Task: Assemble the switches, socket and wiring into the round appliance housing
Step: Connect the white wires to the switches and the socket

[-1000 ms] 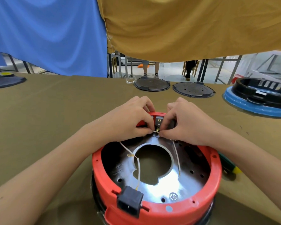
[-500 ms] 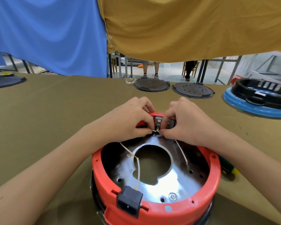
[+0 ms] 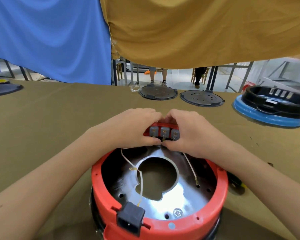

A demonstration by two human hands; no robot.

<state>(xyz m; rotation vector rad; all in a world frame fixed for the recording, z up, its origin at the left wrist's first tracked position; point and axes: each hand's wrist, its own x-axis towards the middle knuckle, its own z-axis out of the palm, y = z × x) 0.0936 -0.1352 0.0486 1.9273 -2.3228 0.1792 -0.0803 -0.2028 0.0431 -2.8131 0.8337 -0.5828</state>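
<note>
The red round housing (image 3: 222, 187) stands upside down close in front of me, a shiny metal plate (image 3: 163, 207) with a big hole inside it. A black socket (image 3: 131, 220) sits in the near rim. Three grey switches (image 3: 164, 133) line the far rim. My left hand (image 3: 132, 129) and right hand (image 3: 190, 134) curl over that rim from either side and grip the switch block, thumb tips meeting under the middle switch. A white wire (image 3: 140, 181) runs from under the left hand to the socket. Another white wire (image 3: 190, 167) trails from under the right hand, its gold end loose.
Two dark round plates (image 3: 158, 92) (image 3: 202, 98) lie at the table's far edge. A black ring on a blue base (image 3: 274, 108) stands at the right, a dark disc (image 3: 3, 89) far left. A green-yellow tool handle (image 3: 235, 182) lies right of the housing. Cloths hang above.
My hands have drawn slightly apart, so all three switches show between them. The loose end of the right wire has swung a little to the right over the plate.
</note>
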